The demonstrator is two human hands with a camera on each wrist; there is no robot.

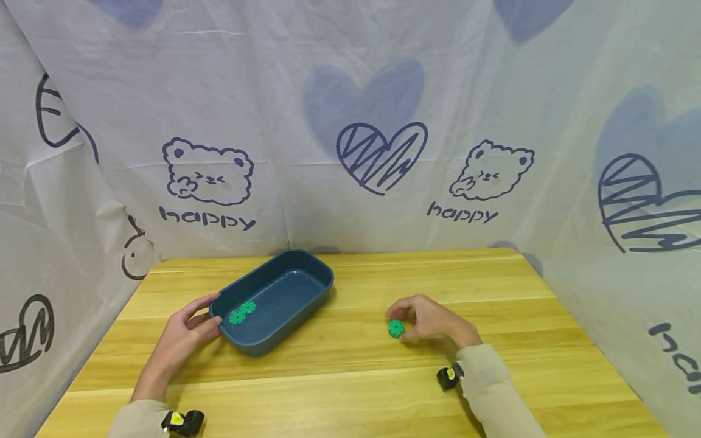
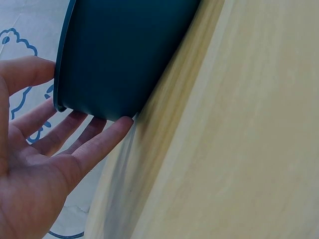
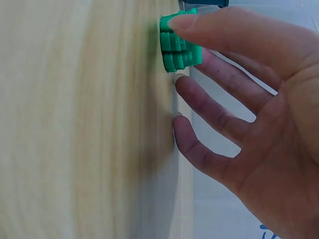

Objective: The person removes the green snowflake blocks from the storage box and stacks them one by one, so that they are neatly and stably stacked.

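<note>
A dark blue rectangular bin [image 1: 287, 331] stands slantwise on the left part of the table. My left hand [image 1: 183, 334] holds its near-left end. The thumb reaches over the rim, and the other fingers touch the outer wall, seen in the left wrist view below the bin's side [image 2: 119, 55]. Two green notched plastic discs [image 1: 243, 312] lie flat inside at that end. Right of the bin, my right hand [image 1: 432, 319] pinches a small stack of green notched discs [image 1: 396, 328] between thumb and fingers. In the right wrist view this stack [image 3: 179, 45] sits at or just above the tabletop.
The light wooden table [image 1: 350, 401] runs to a white cloth [image 1: 285, 121] printed with hearts and bears, which hangs behind and on both sides. Black wrist cameras [image 1: 450, 376] are strapped at both sleeves.
</note>
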